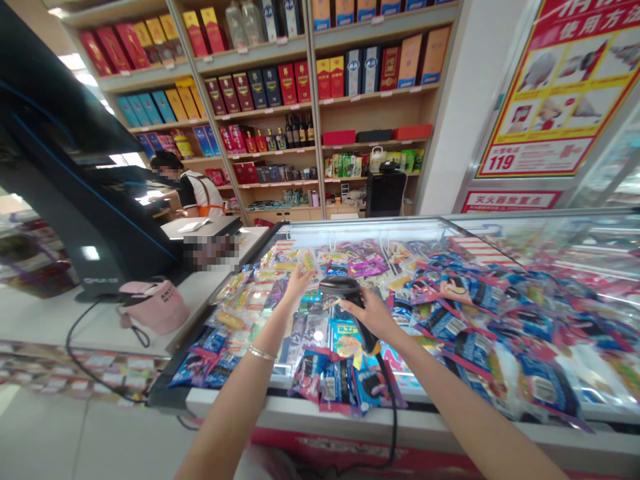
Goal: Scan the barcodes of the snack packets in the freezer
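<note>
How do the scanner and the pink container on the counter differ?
The scanner is black; the container is pink. The right hand holds the scanner, while the container rests on the counter. The scanner trails a long cable; the container has a short strap loop. Cable and strap loop are both dark.

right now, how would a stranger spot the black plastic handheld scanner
Find the long, white-rimmed display case in the foreground. Above its colourful wrapped packets, the person's right hand grips the black plastic handheld scanner. Unlike the packets, it has a handle with a black cable hanging from it.
</note>
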{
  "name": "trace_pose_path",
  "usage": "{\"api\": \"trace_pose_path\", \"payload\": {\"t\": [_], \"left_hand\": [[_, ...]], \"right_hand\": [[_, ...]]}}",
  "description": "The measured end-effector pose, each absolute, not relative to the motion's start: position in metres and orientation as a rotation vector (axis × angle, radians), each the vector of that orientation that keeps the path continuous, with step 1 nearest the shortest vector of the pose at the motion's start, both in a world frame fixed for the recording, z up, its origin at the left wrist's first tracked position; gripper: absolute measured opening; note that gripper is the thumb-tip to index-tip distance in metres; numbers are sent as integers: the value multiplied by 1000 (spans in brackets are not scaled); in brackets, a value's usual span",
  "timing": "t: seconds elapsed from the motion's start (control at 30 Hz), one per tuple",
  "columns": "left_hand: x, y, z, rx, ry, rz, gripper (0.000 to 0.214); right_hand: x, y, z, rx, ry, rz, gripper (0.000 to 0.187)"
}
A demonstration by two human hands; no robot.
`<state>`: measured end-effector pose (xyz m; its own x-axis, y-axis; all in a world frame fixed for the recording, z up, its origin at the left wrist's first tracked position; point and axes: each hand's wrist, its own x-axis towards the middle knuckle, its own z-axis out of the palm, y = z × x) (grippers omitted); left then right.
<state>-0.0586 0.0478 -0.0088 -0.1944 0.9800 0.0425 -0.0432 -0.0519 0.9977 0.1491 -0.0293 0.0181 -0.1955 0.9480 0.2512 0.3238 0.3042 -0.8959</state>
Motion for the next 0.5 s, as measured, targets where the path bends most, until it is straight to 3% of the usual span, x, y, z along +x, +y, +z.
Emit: {"api": "trace_pose_path", "payload": {"t": [0.5], "left_hand": [[-61,54,-16,1367,1462,1420,39]], "right_hand": [[150,-19,12,-1044,-1550,1105,35]]}}
